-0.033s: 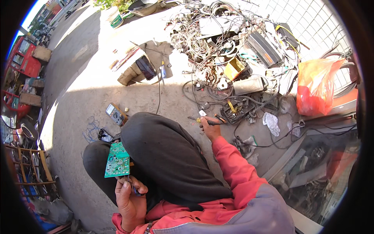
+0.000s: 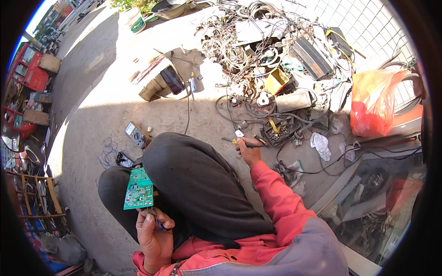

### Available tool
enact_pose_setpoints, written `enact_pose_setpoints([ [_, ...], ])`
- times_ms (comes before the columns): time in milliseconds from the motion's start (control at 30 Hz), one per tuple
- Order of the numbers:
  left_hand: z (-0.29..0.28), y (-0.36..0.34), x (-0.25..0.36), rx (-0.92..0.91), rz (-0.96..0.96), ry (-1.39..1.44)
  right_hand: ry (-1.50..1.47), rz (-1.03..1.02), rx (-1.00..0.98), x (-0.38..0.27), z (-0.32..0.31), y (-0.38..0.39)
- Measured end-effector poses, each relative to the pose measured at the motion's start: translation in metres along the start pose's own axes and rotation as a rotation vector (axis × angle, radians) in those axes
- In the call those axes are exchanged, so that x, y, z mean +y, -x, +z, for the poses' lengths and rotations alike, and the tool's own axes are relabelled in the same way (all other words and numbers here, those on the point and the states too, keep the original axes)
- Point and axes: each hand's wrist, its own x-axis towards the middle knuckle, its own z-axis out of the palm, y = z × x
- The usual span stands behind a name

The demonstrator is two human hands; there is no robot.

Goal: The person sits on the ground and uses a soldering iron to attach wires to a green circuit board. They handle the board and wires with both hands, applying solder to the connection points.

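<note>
My left hand (image 2: pixel 154 232) is closed at the lower edge of a green circuit board (image 2: pixel 139 189), thumb and fingers pinching dark leads or a part there. The board stands tilted in front of my knees, small components on the side facing me. Out to the right, close to the ground, my right hand (image 2: pixel 249 152) is closed round a slim tool with a black and yellow handle (image 2: pixel 252 145); its exact kind is hard to make out. Beside those fingers is a small white piece (image 2: pixel 239 133).
A multimeter (image 2: pixel 136 134) and thin blue wires (image 2: pixel 108 152) lie beyond my left knee. Ahead are a phone (image 2: pixel 172 80) and a screwdriver (image 2: pixel 193 83). A big heap of cables (image 2: pixel 239 57) spreads ahead right, near an orange bag (image 2: pixel 375 103). A glass case (image 2: pixel 368 202) stands at right.
</note>
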Motion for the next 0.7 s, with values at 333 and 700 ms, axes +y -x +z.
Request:
enact_pose_setpoints([
  [333, 0.0004, -0.0002, 0.0002, -0.018, 0.0, -0.003, 0.021, 0.006, 0.009, -0.0057, 0.0016, 0.001],
  [700, 0.0005, 0.0, -0.0004, -0.019, -0.004, -0.004, 0.02, -0.017, -0.001, -0.0043, -0.0009, 0.0003],
])
